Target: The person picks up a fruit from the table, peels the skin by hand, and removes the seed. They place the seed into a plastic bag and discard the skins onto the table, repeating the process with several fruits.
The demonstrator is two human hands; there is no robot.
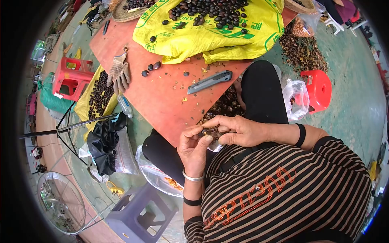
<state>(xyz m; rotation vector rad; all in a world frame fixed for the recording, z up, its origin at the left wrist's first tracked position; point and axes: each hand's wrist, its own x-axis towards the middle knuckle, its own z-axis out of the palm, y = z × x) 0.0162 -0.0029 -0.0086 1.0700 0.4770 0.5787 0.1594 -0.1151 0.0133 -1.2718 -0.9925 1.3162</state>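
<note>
In front of my body, my left hand (pixel 193 148) and my right hand (pixel 239 130) meet, fingers pinched together. Between their fingertips is a small dark-brown nut (pixel 208 132), partly covered by the fingers. Just beneath the hands lies a heap of brown shells (pixel 227 106). On the orange-red board (pixel 162 101) ahead rests a grey utility knife (pixel 210 82), apart from both hands. Several loose dark nuts (pixel 150 67) sit farther left on the board. A yellow sack (pixel 194 44) at its far end carries a pile of dark nuts (pixel 210 12).
A dirty work glove (pixel 119 72) lies on the board's left edge. Red stools stand left (pixel 72 77) and right (pixel 319 90). A purple-grey stool (pixel 142 214) and a fan (pixel 60 202) are at lower left. Shells (pixel 304 50) cover the floor at upper right.
</note>
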